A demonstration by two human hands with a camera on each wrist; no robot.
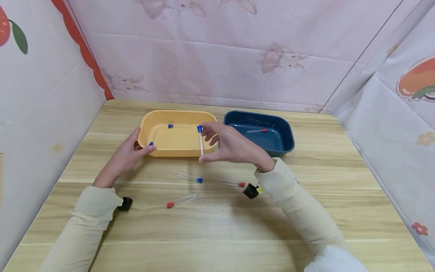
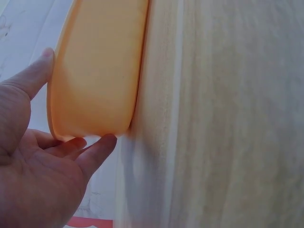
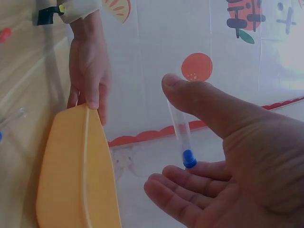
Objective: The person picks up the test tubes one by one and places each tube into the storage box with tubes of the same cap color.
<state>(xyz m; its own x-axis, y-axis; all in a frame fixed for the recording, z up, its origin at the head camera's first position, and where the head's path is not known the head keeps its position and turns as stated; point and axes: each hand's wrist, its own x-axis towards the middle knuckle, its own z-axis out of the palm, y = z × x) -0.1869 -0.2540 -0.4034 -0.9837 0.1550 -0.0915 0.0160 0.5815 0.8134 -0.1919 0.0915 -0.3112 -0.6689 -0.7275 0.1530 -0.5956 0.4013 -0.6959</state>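
My right hand [image 1: 234, 143] pinches a clear test tube with a blue cap [image 1: 201, 141] between thumb and fingers, above the right side of a yellow plastic basin [image 1: 170, 152]. In the right wrist view the thumb is at the tube's clear end and a finger is at the blue cap. At the basin's left end my left hand [image 1: 125, 158] grips the wall, thumb on the rim and fingers against the outside. Inside the basin lie two blue-capped tubes, one near the back [image 1: 171, 126] and one by the left thumb [image 1: 151, 143].
Right of the yellow basin stands a dark blue basin [image 1: 287, 147] with a red-capped tube [image 1: 257, 131] in it. Nearer on the wooden table [image 1: 217, 234] lie a blue-capped tube [image 1: 188, 178] and two red-capped tubes, one left [image 1: 182, 201], one right [image 1: 231, 183]. Patterned cloth surrounds the table.
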